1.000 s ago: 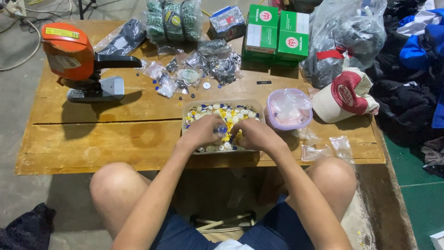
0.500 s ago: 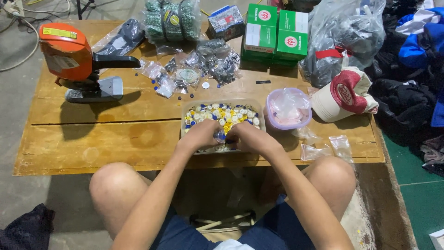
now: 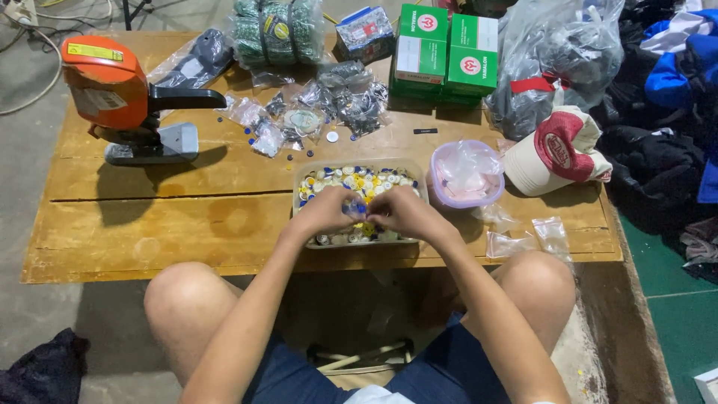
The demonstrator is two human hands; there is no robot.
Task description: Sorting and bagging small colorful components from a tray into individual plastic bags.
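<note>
Left hand (image 3: 323,213), right hand (image 3: 404,213) meet over tray (image 3: 299,173) of small caps (image 3: 351,178), fingers pinched; held item hidden. Caps light, rigid, slippery: pinch at rim. Purple bowl (image 3: 441,196) at 3 o'clock.

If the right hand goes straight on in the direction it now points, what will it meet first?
The right hand points left and slightly away over the tray of small coloured caps. It would most likely meet the left hand first, though depth is unclear.
</note>
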